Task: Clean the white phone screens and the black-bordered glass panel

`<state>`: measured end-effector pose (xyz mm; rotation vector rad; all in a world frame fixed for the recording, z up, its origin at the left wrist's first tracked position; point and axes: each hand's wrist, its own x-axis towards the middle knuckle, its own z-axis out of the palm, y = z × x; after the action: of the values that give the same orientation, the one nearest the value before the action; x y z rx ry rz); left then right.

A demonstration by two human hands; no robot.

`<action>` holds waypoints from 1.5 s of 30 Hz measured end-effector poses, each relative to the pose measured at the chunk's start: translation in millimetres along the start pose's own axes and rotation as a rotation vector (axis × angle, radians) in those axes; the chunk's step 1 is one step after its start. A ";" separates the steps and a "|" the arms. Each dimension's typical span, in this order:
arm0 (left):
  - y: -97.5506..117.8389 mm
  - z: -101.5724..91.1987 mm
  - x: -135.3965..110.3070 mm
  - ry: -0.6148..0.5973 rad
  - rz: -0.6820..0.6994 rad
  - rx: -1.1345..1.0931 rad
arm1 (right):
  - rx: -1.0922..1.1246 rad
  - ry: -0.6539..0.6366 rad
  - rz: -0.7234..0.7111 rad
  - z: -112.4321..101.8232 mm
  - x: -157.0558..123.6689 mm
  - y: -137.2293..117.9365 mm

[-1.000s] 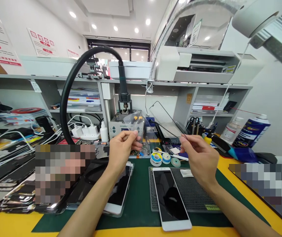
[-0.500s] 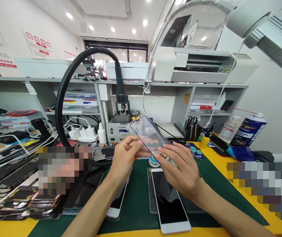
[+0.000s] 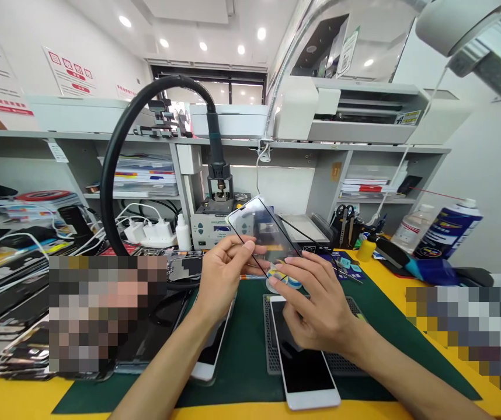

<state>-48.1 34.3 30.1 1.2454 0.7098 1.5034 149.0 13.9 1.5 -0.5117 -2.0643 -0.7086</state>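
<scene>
A clear phone screen glass (image 3: 264, 226) with a thin black border is held tilted above the work mat. My left hand (image 3: 221, 277) pinches its left long edge between thumb and fingers. The fingers of my right hand (image 3: 320, 300) grip its lower end. Right below that hand lies a white phone (image 3: 306, 373) with a dark screen, face up across a grey perforated pad (image 3: 272, 353). Another white phone (image 3: 209, 361) rests partly hidden under my left forearm. Round items in blue and yellow (image 3: 283, 279) show behind the glass.
Stacked phone parts (image 3: 23, 350) crowd the left side, beside a black looped hose (image 3: 108, 169). A control box (image 3: 219, 227) stands at the back. To the right are a spray can (image 3: 449, 227), a clear bottle (image 3: 412, 227) and a small yellow bottle (image 3: 366, 249). The green mat (image 3: 246, 373) covers a yellow table.
The glass has turned slightly, so its surface reflects differently. My right hand's fingers have shifted at its lower end, and the round items show more plainly. The camera view has moved a little.
</scene>
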 end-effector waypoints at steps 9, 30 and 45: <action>-0.2 -0.2 -3.1 -0.116 0.047 0.082 | 0.421 0.090 0.789 -4.5 8.7 13.1; 3.3 2.0 -5.8 -0.103 0.113 0.127 | 0.920 -0.070 1.140 -8.8 13.7 16.2; 0.6 -2.4 -5.9 -0.116 0.114 0.144 | 0.982 -0.018 1.151 -7.7 12.7 13.3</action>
<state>-50.9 28.9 27.9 1.4910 0.6902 1.4788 154.7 20.1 19.6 -0.9258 -1.4819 0.9266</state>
